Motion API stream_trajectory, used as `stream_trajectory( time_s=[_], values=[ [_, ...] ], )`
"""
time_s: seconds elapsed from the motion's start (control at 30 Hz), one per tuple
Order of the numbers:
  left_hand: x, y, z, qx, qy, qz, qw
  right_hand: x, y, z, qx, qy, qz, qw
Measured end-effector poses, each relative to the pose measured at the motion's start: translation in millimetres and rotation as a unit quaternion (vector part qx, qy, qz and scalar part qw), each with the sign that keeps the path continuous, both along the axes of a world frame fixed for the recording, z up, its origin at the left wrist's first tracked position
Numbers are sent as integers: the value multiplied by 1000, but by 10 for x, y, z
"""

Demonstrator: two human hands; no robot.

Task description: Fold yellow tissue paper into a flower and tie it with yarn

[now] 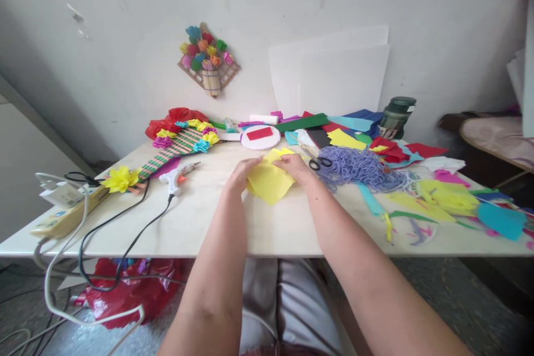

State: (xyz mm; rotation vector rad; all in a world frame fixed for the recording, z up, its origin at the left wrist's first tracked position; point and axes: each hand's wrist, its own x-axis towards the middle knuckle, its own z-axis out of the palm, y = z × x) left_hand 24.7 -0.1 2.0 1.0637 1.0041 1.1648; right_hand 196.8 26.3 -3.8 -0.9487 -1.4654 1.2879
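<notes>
A piece of yellow paper (271, 181), thin and crepe-like, is held up over the middle of the table between both hands. My left hand (244, 173) pinches its left edge with the fingers closed. At the upper right edge, my right hand (294, 166) has its thumb and fingers closed on the same paper. Just beyond the hands lies a white disc (261, 143) with a red rectangle (259, 133) on it. Black-handled scissors (320, 163) rest right of my right hand, against a heap of purple yarn (359, 167).
A white glue gun (175, 178) lies at left, its cord running to a power strip (69, 214). Behind it is a woven stick piece (175, 150) with paper flowers. Coloured paper scraps (442, 200) cover the right side. A dark jar (396, 117) stands at back right.
</notes>
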Motion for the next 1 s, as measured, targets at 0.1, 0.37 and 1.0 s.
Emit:
stream_trajectory(
  time_s=[0.1, 0.37, 1.0],
  values=[
    [6, -14, -24, 28, 106, -9, 994, 8, 5, -3, 3, -16, 9, 1000],
    [17, 24, -67, 66, 116, 23, 991, 45, -63, 78, -38, 23, 65, 997],
    [-8, 52, -94, 44, -16, -23, 999, 136, 89, -12, -43, 56, 71, 995]
  ],
)
